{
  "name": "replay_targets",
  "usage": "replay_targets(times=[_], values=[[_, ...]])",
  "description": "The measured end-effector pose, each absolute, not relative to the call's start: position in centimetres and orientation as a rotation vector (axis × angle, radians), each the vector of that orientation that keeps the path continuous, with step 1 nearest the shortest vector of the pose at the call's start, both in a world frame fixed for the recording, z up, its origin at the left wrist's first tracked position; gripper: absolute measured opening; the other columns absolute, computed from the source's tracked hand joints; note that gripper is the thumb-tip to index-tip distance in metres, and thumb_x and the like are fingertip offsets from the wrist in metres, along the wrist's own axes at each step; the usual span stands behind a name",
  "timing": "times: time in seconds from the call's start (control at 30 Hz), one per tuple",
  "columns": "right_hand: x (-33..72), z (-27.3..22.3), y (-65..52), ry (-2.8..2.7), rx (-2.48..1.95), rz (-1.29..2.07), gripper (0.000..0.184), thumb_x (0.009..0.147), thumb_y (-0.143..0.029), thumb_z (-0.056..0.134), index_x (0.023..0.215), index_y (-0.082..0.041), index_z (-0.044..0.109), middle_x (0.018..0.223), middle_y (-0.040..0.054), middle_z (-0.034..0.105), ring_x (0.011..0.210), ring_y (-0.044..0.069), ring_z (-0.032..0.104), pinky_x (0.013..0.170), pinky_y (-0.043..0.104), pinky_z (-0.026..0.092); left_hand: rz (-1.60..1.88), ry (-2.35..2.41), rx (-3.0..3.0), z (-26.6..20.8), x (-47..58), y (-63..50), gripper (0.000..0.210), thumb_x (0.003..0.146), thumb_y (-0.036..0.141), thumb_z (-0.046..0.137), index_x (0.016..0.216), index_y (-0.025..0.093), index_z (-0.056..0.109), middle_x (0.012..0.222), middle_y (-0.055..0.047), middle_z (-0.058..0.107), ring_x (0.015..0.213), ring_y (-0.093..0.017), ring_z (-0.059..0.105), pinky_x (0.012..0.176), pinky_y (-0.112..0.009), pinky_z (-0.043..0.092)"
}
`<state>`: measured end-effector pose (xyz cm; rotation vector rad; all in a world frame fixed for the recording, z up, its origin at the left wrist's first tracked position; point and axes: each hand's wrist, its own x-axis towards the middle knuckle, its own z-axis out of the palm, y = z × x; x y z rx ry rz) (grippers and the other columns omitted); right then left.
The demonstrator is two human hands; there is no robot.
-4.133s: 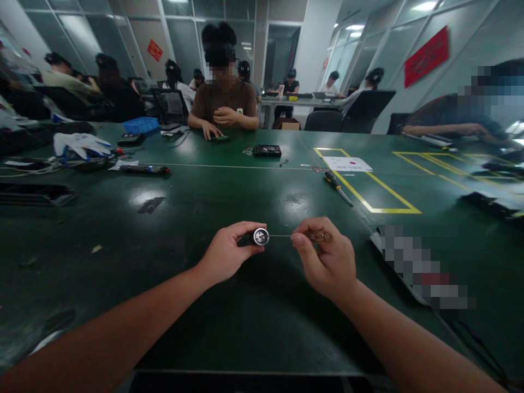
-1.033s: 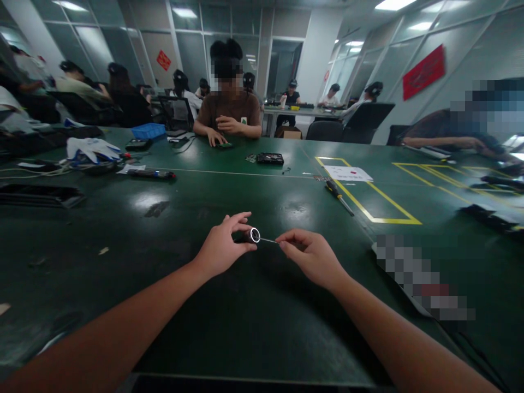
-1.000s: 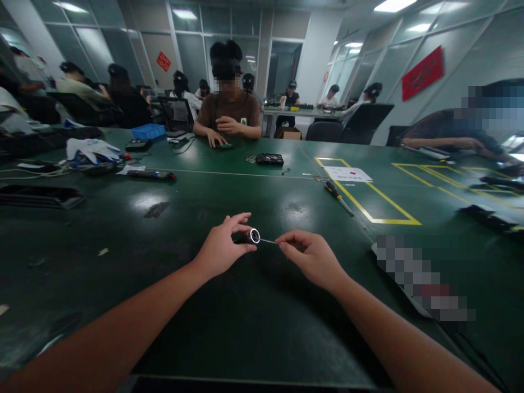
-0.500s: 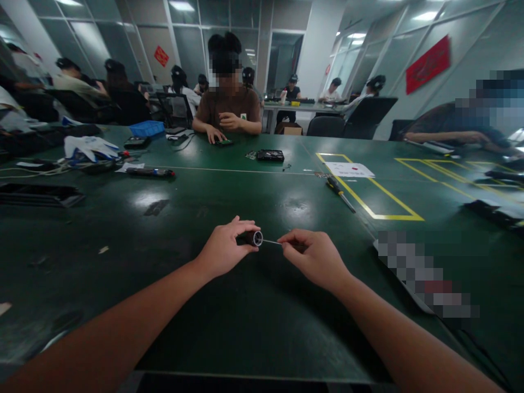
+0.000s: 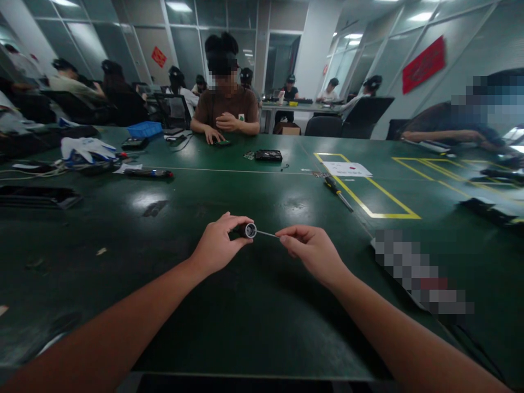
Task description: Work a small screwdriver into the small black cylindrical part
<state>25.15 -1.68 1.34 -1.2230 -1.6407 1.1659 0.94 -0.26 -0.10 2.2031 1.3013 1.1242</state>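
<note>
My left hand (image 5: 215,244) grips a short dark cylinder (image 5: 248,230) between thumb and fingers. The cylinder's round end has a silver rim, faces me, and shows a recessed inside too small to make out. My right hand (image 5: 313,252) pinches a thin metal rod (image 5: 267,233) that runs left to the silver rim. Whether its tip is inside the rim or only against it, I cannot tell. Both hands are above the green table (image 5: 254,322). Beyond them to the right lies a screwdriver (image 5: 339,193) with a black and yellow handle.
A blurred-out pale object (image 5: 417,273) lies right of my right arm. Farther off are a white paper (image 5: 346,168), a black case (image 5: 268,155), a dark pen-like tool (image 5: 147,173), white gloves (image 5: 88,148) and a blue basket (image 5: 144,129). A person (image 5: 225,109) sits opposite.
The cylinder has turned a little, so its rimmed end faces me more. Both hands have shifted slightly left and up, and the rod now slopes more.
</note>
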Motion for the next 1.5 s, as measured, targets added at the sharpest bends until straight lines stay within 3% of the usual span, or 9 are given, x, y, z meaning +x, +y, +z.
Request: replay_targets(times=[0.2, 0.97, 1.33, 1.5], values=[[24.9, 1.51, -2.29, -1.84, -1.323, 0.94, 0.019, 0.09, -0.032, 0.063, 0.097, -0.022, 0.078, 0.085, 0.0024, 0.078, 0.069, 0.017, 0.068, 0.065, 0.03, 0.049, 1.081, 1.313, 2.239, -0.09, 0.83, -0.33, 0.032, 0.078, 0.017, 0.08, 0.108, 0.026, 0.072, 0.107, 0.001, 0.077, 0.103, -0.022, 0.07, 0.119, -0.06, 0.03], [24.79, 1.98, -2.26, -1.851, -1.321, 0.906, 0.019, 0.088, -0.029, 0.064, 0.094, -0.021, 0.08, 0.08, 0.0016, 0.078, 0.064, 0.015, 0.066, 0.061, 0.028, 0.048, 1.073, 1.317, 2.378, -0.48, 0.58, -0.13, 0.033, 0.078, 0.016, 0.08, 0.109, 0.027, 0.072, 0.107, 0.0, 0.076, 0.105, -0.022, 0.068, 0.12, -0.062, 0.026], [24.52, 2.01, -2.51, -1.912, -1.363, 0.796, 0.019, 0.088, -0.026, 0.062, 0.094, -0.021, 0.08, 0.078, 0.0015, 0.078, 0.063, 0.015, 0.067, 0.06, 0.027, 0.049, 1.063, 1.317, 2.384, -0.31, 0.75, -0.32, 0.035, 0.077, 0.015, 0.08, 0.109, 0.027, 0.072, 0.108, -0.001, 0.076, 0.105, -0.023, 0.068, 0.119, -0.064, 0.026], [24.45, 1.92, -2.74, -2.006, -1.353, 0.672, 0.02, 0.089, -0.026, 0.061, 0.096, -0.022, 0.08, 0.075, 0.0007, 0.077, 0.058, 0.014, 0.065, 0.058, 0.027, 0.047, 1.029, 1.306, 2.378, -0.41, 0.73, -0.31, 0.034, 0.081, 0.017, 0.077, 0.112, 0.027, 0.071, 0.113, -0.001, 0.077, 0.107, -0.023, 0.069, 0.121, -0.068, 0.021]])
